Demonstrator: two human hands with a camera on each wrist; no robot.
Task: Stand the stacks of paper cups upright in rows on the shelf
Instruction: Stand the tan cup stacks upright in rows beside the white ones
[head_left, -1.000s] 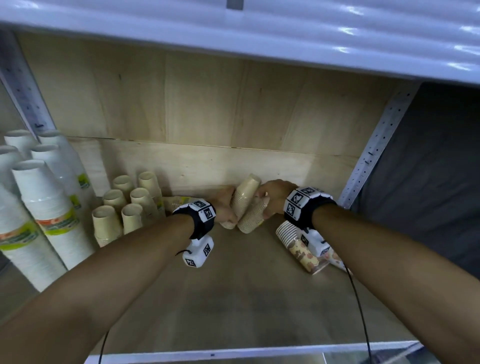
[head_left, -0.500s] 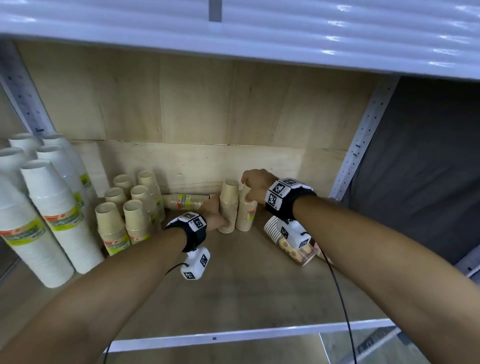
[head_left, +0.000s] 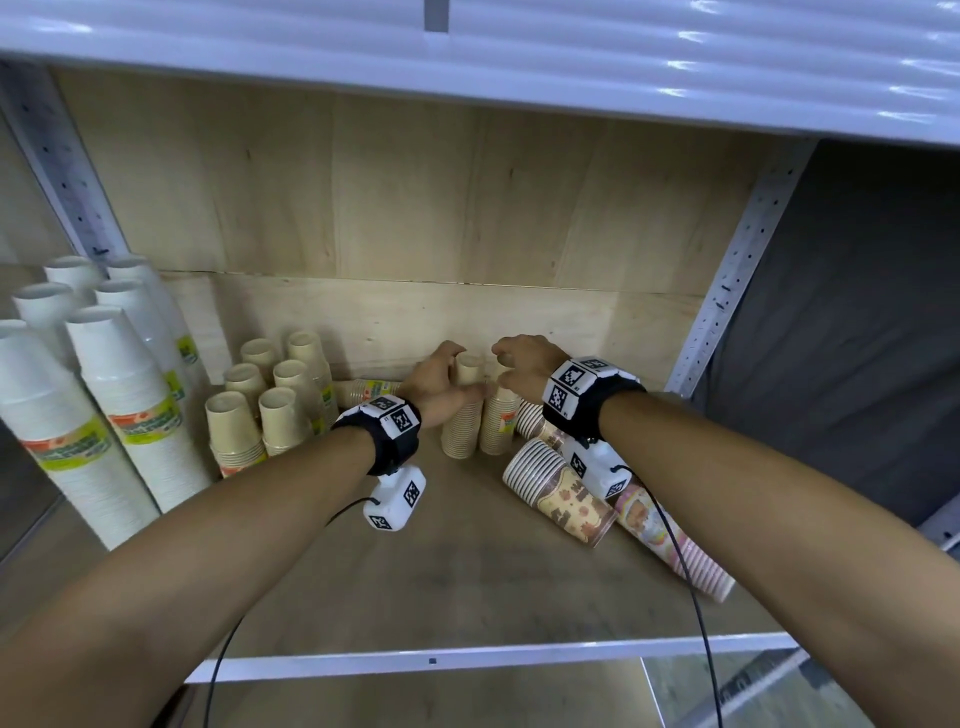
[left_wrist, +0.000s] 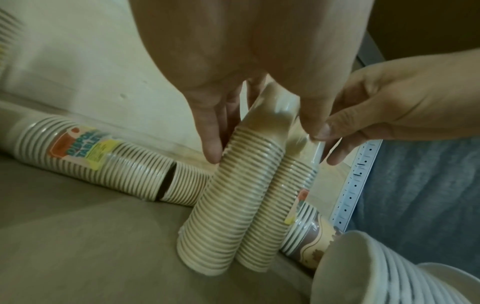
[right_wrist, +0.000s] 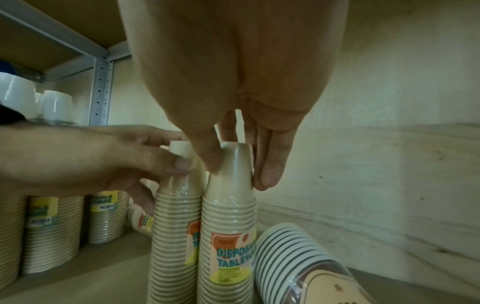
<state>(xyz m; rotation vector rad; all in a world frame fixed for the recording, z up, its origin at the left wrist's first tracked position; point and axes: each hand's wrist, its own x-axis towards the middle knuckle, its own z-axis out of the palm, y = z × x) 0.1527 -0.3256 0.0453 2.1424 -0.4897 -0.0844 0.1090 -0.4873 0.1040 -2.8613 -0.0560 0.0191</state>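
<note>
Two wrapped stacks of tan paper cups stand upright, bottoms up and side by side, near the back of the wooden shelf (head_left: 467, 582). My left hand (head_left: 441, 382) (left_wrist: 262, 139) grips the top of the left tan stack (head_left: 461, 426) (left_wrist: 228, 205) between thumb and fingers. My right hand (head_left: 511, 364) (right_wrist: 237, 170) pinches the top cup of the right tan stack (head_left: 498, 423) (right_wrist: 227, 236). The two stacks touch along their sides. Another tan stack (head_left: 366, 389) (left_wrist: 103, 160) lies on its side along the back wall, just left of my left hand.
Several upright tan stacks (head_left: 270, 410) stand in rows to the left, with tall white cup stacks (head_left: 119, 405) beyond them. Two patterned stacks (head_left: 561, 493) (head_left: 670, 540) lie on their sides under my right wrist. The metal post (head_left: 727, 280) bounds the right side.
The two tan stacks were held tilted a second ago; they now stand upright on the shelf, side by side. Both hands have moved up to their tops.
</note>
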